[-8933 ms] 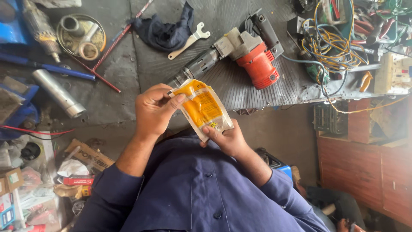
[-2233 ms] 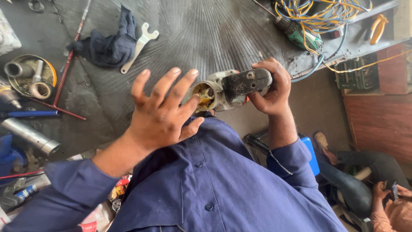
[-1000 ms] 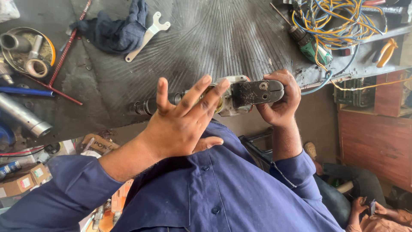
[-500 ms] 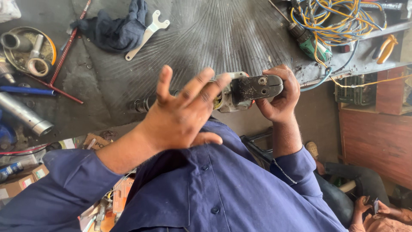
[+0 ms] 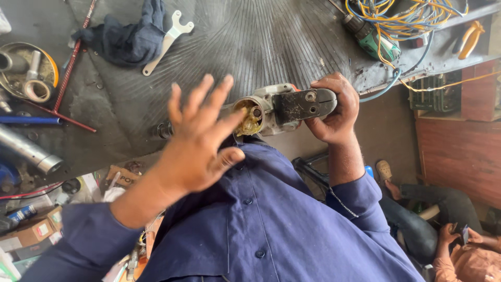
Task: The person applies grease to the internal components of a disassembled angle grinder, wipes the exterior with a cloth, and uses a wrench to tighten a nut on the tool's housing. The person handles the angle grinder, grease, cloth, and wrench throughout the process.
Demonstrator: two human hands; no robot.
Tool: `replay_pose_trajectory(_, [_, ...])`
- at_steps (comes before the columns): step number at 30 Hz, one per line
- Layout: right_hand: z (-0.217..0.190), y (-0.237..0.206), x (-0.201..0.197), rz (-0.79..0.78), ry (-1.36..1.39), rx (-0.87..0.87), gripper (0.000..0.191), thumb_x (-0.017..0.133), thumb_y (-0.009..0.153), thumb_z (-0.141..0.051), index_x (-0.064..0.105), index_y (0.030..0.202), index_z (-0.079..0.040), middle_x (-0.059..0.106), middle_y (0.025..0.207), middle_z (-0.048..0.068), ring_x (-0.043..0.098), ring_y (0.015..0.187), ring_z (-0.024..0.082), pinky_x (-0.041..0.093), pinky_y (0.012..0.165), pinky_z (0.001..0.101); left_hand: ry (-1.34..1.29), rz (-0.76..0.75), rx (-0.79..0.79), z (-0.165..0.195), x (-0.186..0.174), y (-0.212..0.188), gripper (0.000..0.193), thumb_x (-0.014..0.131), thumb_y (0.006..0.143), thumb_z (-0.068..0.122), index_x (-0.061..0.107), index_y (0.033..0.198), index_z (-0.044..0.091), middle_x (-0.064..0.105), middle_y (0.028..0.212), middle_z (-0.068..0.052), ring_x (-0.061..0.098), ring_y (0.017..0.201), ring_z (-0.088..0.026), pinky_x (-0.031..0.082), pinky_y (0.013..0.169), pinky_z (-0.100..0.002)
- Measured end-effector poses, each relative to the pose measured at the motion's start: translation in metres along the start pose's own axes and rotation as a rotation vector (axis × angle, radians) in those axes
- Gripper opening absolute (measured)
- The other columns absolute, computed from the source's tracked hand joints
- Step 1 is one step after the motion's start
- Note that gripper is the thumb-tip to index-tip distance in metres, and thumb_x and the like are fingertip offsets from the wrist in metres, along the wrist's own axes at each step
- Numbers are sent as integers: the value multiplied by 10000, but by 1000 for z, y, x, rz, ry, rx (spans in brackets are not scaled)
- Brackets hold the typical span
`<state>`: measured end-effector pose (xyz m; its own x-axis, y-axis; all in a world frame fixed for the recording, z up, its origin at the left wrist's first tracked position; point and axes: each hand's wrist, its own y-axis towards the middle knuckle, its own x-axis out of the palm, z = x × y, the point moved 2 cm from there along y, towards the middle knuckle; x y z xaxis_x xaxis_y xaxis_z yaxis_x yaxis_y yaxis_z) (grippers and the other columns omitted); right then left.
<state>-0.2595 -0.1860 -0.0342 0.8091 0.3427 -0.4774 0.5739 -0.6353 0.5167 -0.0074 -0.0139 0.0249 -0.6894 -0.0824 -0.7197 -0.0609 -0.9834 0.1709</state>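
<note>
My right hand (image 5: pixel 336 107) grips a grey and black power tool body (image 5: pixel 292 104) held just above my blue shirt. Its open round end (image 5: pixel 249 116) faces left and shows yellowish grease inside. My left hand (image 5: pixel 198 141) is raised flat in front of that end, fingers spread, palm towards the tool, holding nothing. The index fingertip is close to the greasy opening; contact cannot be told. A dark cylindrical part (image 5: pixel 166 129) lies on the mat behind my left hand.
A ribbed black mat (image 5: pixel 250 42) covers the bench. On it lie a dark blue rag (image 5: pixel 128 39), a flat metal spanner (image 5: pixel 167 36), a green drill (image 5: pixel 371 37) and tangled wires (image 5: pixel 412 15). Pipes and a bowl sit left. Another person sits lower right (image 5: pixel 459 250).
My left hand has pulled back to the left off the tool's open end, so the greasy opening now shows. My right hand keeps its hold on the tool.
</note>
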Motion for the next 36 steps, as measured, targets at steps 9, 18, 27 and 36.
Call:
replay_pose_trajectory(9, [-4, -2, -1, 8, -17, -30, 395, 785, 827, -234, 637, 1098, 12, 629, 956, 142, 618, 832, 266, 493, 737, 344, 156, -107, 190, -15, 15, -7, 835, 291, 930, 808, 691, 1346, 204, 227, 1718, -144, 54, 1570, -425, -90, 1163, -732])
replay_pose_trajectory(18, [-11, -7, -2, 6, 9, -64, 384, 748, 777, -243, 637, 1046, 8, 636, 878, 144, 627, 783, 268, 493, 683, 337, 433, -280, 738, -61, -17, 35, 577, 586, 902, 671, 697, 1384, 374, 269, 1755, 34, 42, 1609, -289, -83, 1206, -661])
replay_pose_trajectory(27, [-12, -7, 0, 38, -2, -103, 411, 767, 797, -306, 639, 1026, 9, 647, 824, 111, 625, 763, 265, 487, 678, 350, 676, -185, 1353, -52, -42, 107, 352, 621, 902, 481, 757, 1192, 333, 286, 1737, 150, 150, 1587, -145, -11, 1254, -589])
replay_pose_trajectory(36, [-15, -4, 3, 73, -31, -125, 414, 765, 818, -337, 634, 1015, 3, 664, 831, 101, 641, 751, 269, 487, 669, 357, 736, -119, 1436, -37, -46, 112, 227, 564, 1018, 423, 754, 1123, 355, 278, 1757, 136, 168, 1595, -124, 8, 1295, -554])
